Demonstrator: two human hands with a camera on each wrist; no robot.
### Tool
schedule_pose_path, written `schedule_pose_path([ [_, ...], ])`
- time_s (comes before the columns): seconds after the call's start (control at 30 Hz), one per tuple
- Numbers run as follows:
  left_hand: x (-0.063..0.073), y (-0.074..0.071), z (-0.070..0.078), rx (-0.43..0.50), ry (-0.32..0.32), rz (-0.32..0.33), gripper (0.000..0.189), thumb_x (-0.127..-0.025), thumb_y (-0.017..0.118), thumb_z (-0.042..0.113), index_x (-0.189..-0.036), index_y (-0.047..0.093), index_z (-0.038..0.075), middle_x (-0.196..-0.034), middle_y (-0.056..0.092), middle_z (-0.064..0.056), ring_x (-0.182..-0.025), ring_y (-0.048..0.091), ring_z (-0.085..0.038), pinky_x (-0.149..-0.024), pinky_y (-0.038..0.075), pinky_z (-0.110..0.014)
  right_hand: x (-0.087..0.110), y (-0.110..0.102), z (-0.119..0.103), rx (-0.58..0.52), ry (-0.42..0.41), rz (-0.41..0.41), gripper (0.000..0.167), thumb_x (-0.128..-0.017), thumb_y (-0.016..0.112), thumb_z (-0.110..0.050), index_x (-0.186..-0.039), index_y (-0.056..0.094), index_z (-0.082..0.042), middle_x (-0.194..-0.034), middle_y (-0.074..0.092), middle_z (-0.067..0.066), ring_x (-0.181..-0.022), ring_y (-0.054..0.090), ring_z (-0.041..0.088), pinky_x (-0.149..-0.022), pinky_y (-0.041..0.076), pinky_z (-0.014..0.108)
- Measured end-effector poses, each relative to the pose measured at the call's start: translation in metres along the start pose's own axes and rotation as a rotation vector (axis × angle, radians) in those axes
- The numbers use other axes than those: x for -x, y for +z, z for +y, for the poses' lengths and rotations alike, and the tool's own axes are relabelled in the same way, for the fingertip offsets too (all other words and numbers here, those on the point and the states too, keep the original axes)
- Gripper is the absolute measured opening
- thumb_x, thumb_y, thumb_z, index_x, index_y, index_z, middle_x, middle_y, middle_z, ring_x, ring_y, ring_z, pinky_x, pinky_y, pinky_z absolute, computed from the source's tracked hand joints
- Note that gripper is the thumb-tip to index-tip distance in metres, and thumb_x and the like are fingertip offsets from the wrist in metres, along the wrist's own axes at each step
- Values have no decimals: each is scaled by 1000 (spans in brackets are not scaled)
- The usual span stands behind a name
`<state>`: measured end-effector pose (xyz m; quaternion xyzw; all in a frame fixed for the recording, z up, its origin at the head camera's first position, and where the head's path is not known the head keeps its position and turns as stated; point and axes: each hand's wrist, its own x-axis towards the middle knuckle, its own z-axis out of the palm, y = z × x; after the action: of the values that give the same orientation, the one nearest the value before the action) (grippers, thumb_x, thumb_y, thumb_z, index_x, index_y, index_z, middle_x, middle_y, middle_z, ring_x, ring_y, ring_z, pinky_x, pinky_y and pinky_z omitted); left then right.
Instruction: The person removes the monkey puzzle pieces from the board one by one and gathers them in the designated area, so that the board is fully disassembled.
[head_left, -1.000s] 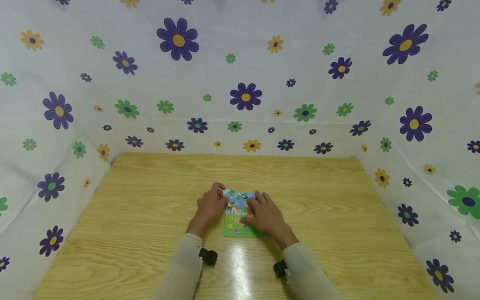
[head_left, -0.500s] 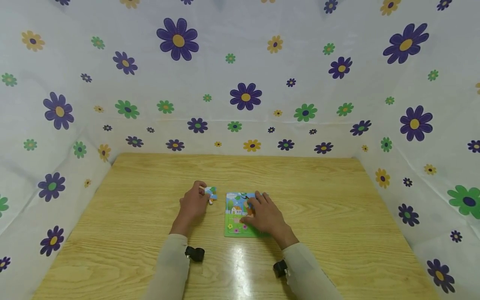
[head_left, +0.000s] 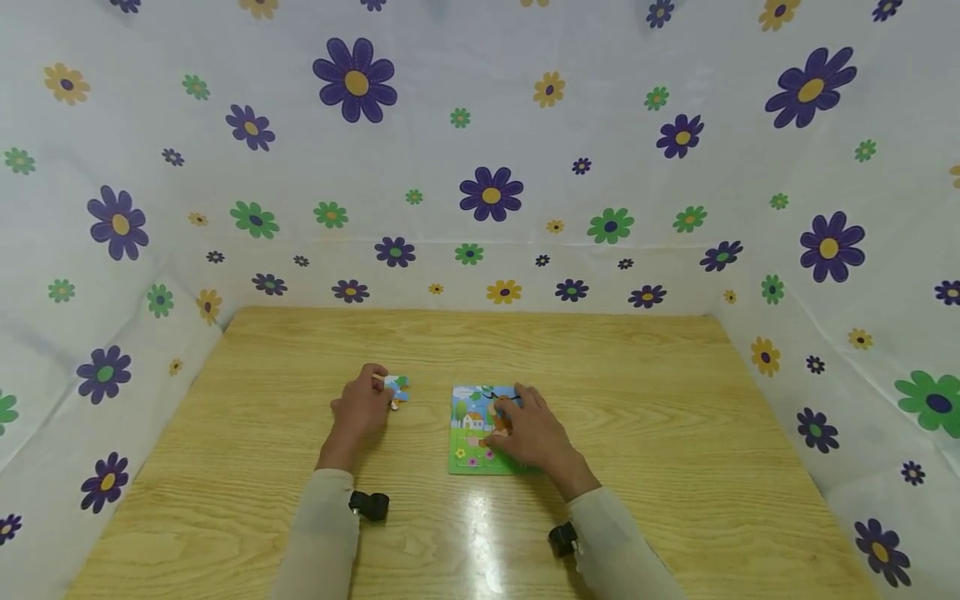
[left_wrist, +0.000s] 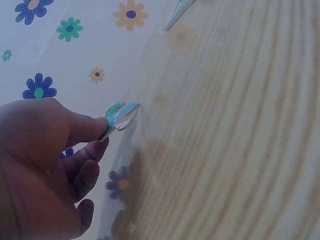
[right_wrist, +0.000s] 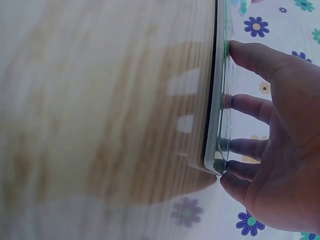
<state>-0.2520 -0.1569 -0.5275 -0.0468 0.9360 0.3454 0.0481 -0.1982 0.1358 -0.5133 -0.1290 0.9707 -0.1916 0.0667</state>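
My left hand (head_left: 360, 407) pinches a jigsaw puzzle piece (head_left: 397, 388) between thumb and fingers, left of the jigsaw puzzle (head_left: 470, 423). In the left wrist view the blue, green and white piece (left_wrist: 120, 118) sticks out past the thumb tip, tilted, above the table. The puzzle lies flat in a green-edged frame and shows a house, a tree and flowers. My right hand (head_left: 536, 429) rests its spread fingertips on the puzzle's right half and hides part of the picture. In the right wrist view its thumb and fingers touch the puzzle's face (right_wrist: 227, 107).
A wooden table (head_left: 637, 400) with a glossy surface lies under everything. White cloth (head_left: 420, 125) with printed flowers stands along the back and both sides. A dark camera strap (head_left: 370, 505) is worn on each sleeve.
My left hand has moved left from the puzzle's upper left corner, carrying the piece away with it. My right hand stays at the puzzle with hardly any movement.
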Motion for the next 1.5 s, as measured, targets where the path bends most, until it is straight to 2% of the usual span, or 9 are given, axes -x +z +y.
schedule_pose_path([
  [0.37,0,-14,-20,-30,-42,31,36,-99,50,24,-132,47,11,-120,60,-11,-117,49,-37,-91,27,-63,1,1,1,28,-1,23,64,-81,70,-56,-133,57,-21,-152,35,19,-140,33,41,-100,43,57],
  [0.53,0,-16,-23,-39,-52,37,35,-99,49,22,-132,48,10,-120,59,-13,-116,47,-38,-90,27,-63,1,2,2,24,26,34,64,-80,71,-56,-134,58,-24,-150,35,19,-138,36,40,-94,47,57],
  [0.67,1,-18,-22,-50,-63,23,35,-100,48,22,-133,47,9,-123,57,-14,-117,45,-39,-90,27,-64,1,1,3,39,7,32,64,-80,70,-58,-133,58,-24,-149,37,19,-137,36,40,-91,48,58],
  [0.97,4,-20,-20,-108,-88,-19,36,-102,44,25,-134,47,10,-131,51,-14,-123,40,-41,-93,30,-65,0,0,4,24,28,22,72,-80,70,-58,-137,53,-19,-151,38,16,-140,34,36,-99,44,56],
  [1.2,6,-13,-14,-38,-13,13,41,-100,46,24,-139,42,9,-128,51,-17,-123,37,-43,-93,27,-65,2,-3,3,23,25,17,67,-81,69,-58,-134,56,-18,-152,37,16,-141,33,37,-99,44,58],
  [1.33,7,-3,-3,-9,38,33,40,-100,47,26,-137,44,10,-125,50,-15,-120,38,-40,-92,26,-65,3,-4,3,6,18,8,62,-85,68,-52,-134,56,-18,-152,37,16,-142,31,40,-97,44,60],
  [1.5,9,12,15,-45,98,20,34,-99,50,31,-128,52,12,-119,52,-11,-115,42,-35,-89,30,-60,3,-4,5,7,15,-9,59,-85,69,-49,-134,56,-19,-152,37,14,-142,31,40,-99,44,59],
])
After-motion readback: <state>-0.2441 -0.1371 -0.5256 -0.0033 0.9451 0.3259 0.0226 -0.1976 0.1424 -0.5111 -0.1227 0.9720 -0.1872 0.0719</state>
